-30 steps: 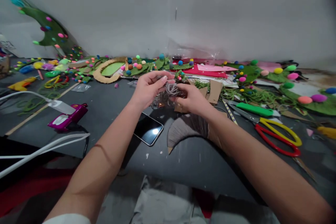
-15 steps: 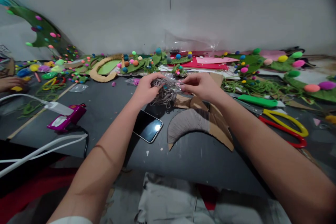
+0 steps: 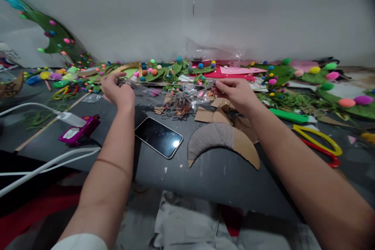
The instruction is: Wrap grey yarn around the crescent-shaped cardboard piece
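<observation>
Grey yarn [image 3: 181, 102] lies in a loose tangle on the dark table, between my two hands. My left hand [image 3: 118, 90] is off to the left, its fingers curled around strands of this yarn. On the right, my right hand [image 3: 233, 90] pinches the yarn between thumb and fingers. A strand runs taut from one hand to the other above the tangle. Nearer to me lies a cardboard crescent [image 3: 246, 146], its left part wrapped in grey yarn and its right end bare brown. Cardboard scraps [image 3: 209, 115] lie just behind the crescent.
A phone [image 3: 159, 137] lies left of the crescent. Scissors with yellow and red handles [image 3: 319, 140] and a green-handled tool [image 3: 288, 115] are at right. A purple power adapter [image 3: 79, 129] with white cables sits at left. Green pom-pom decorations [image 3: 281, 71] line the wall.
My left hand has moved left, away from the right hand, drawing out yarn. The tangle now lies on the table, and more of the phone shows. The other person's hand at far left is gone.
</observation>
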### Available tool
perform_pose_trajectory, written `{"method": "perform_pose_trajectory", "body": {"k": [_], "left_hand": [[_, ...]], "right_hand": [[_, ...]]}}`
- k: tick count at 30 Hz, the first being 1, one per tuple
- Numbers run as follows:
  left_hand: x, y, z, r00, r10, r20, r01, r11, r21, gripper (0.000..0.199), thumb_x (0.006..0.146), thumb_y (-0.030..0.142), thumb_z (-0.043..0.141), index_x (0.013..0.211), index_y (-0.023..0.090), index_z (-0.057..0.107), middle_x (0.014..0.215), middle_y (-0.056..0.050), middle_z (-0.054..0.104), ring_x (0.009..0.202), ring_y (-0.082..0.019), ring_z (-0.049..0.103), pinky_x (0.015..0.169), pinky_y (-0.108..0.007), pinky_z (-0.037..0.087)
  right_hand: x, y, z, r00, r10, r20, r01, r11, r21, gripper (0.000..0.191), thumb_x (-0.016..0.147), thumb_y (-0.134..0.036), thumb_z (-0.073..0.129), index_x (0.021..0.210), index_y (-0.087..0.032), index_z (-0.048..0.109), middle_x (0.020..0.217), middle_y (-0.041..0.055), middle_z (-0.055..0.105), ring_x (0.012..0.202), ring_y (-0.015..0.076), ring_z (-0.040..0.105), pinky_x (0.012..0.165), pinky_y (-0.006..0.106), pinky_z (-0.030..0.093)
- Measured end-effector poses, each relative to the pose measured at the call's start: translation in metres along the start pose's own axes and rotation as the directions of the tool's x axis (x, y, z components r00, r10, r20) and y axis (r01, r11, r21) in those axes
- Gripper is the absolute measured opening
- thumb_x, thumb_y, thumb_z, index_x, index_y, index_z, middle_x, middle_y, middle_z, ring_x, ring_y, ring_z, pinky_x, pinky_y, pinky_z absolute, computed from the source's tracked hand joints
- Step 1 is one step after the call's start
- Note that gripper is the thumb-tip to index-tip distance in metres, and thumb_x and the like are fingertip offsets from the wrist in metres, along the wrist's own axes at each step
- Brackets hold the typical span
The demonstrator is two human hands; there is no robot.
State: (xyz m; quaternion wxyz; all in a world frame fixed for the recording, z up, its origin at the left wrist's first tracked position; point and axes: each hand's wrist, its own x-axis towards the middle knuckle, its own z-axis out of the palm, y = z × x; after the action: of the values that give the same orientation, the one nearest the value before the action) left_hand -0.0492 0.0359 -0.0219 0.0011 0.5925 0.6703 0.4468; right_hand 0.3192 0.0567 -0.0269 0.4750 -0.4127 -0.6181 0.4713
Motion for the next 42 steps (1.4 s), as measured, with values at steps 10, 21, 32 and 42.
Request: {"method": "perform_pose_trajectory", "body": {"k": [10, 21, 32, 42], "left_hand": [[-0.062, 0.110, 0.050, 0.758, 0.479, 0.442, -0.212, 0.822, -0.529, 0.062, 0.086, 0.038, 0.068, 0.143, 0.020, 0.053, 0.129, -0.012, 0.069, 0.116, -0.026, 0.066, 0.099, -0.038, 0.051], [-0.058, 0.102, 0.056, 0.859, 0.308, 0.409, -0.044, 0.840, -0.541, 0.031, 0.085, 0.045, 0.070, 0.084, 0.014, 0.073, 0.076, -0.004, 0.071, 0.068, -0.014, 0.062, 0.062, -0.024, 0.047], [-0.061, 0.105, 0.060, 0.842, 0.258, 0.473, 0.034, 0.851, -0.525, 0.032, 0.084, 0.044, 0.068, 0.083, 0.013, 0.073, 0.076, -0.006, 0.072, 0.064, -0.013, 0.060, 0.057, -0.022, 0.045], [-0.053, 0.090, 0.060, 0.771, 0.342, 0.537, -0.242, 0.938, -0.249, 0.019, 0.083, 0.034, 0.063, 0.083, 0.016, 0.070, 0.073, -0.003, 0.065, 0.067, -0.016, 0.056, 0.064, -0.028, 0.041]], "right_hand": [[-0.016, -0.022, 0.025, 0.986, -0.026, 0.167, 0.025, 1.000, 0.007, 0.032, 0.070, -0.042, 0.085, 0.091, -0.020, 0.080, 0.086, 0.0040, 0.075, 0.075, 0.0138, 0.063, 0.070, 0.029, 0.052], [-0.020, -0.024, 0.033, 0.984, -0.015, 0.177, 0.040, 0.989, -0.141, 0.037, 0.072, -0.051, 0.081, 0.079, -0.016, 0.072, 0.069, 0.0027, 0.065, 0.061, 0.0122, 0.055, 0.056, 0.026, 0.042], [-0.021, -0.006, 0.056, 0.980, -0.116, 0.162, 0.143, 0.976, -0.167, 0.010, 0.075, -0.026, 0.070, 0.071, -0.017, 0.070, 0.069, 0.0009, 0.064, 0.065, 0.0125, 0.050, 0.065, 0.029, 0.041], [-0.026, -0.025, 0.003, 0.996, 0.065, 0.065, -0.080, 0.960, 0.267, 0.019, 0.081, -0.037, 0.059, 0.072, -0.022, 0.052, 0.105, 0.0066, 0.069, 0.096, 0.0190, 0.065, 0.080, 0.035, 0.053]]}}
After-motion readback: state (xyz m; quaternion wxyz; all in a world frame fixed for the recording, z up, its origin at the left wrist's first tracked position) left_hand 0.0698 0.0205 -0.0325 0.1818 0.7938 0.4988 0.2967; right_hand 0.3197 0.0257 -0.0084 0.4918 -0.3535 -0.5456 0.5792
